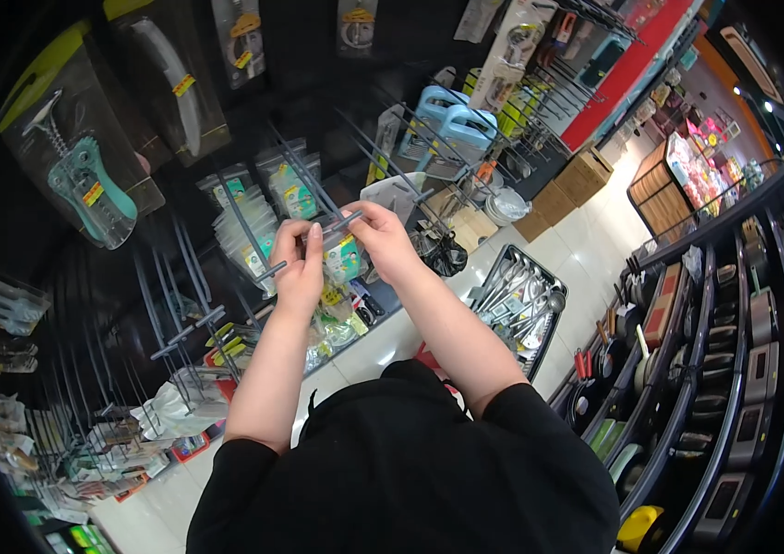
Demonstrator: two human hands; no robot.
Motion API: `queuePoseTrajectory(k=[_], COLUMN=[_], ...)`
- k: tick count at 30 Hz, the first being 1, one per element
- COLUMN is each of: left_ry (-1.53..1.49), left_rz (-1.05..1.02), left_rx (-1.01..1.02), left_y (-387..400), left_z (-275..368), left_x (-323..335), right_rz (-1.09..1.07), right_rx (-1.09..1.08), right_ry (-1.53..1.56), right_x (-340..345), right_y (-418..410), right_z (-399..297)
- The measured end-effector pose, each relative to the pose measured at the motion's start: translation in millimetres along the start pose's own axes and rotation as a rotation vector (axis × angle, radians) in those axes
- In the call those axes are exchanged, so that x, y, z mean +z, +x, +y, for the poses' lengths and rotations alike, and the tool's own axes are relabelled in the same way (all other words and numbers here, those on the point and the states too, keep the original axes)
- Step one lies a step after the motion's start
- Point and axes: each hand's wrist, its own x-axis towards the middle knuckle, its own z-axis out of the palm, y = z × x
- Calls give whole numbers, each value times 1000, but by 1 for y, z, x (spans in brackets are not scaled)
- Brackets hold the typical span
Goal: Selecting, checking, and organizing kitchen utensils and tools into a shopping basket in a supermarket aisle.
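Both hands are at the end of a grey metal display hook point(309, 181) on a black shop rack. My left hand point(300, 260) pinches the left edge of a clear plastic packet with a green and white card point(342, 257). Its other upper edge is between the fingers of my right hand point(379, 232), close to the hook's crossbar. To the left, a row of similar clear packets point(246, 232) hangs on a neighbouring hook, and more such packets point(294, 187) hang behind. Whether the packet's hole is on the hook cannot be told.
Carded utensils, including a turquoise-handled corkscrew point(91, 183), hang at upper left. Bare hooks point(177, 298) jut out at left. Blue-framed graters point(454, 131) hang at upper right. A black crate of ladles and spoons point(520, 305) stands on the floor; shelves of pans point(669, 360) are at right.
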Motion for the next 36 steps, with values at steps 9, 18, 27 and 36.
queuePoseTrajectory(k=[9, 18, 27, 36], left_ry=[-103, 195, 66, 344], left_rz=[43, 276, 42, -485], left_rx=[-31, -38, -143, -478], left_y=[2, 37, -52, -215], left_z=[-14, -43, -36, -97], left_x=[8, 7, 14, -39], right_rz=[20, -349, 904, 727], right_rx=[6, 57, 706, 773], right_ry=[-31, -528, -483, -950], right_x=[1, -74, -229, -367], right_y=[3, -121, -405, -426], right_z=[-8, 26, 114, 159])
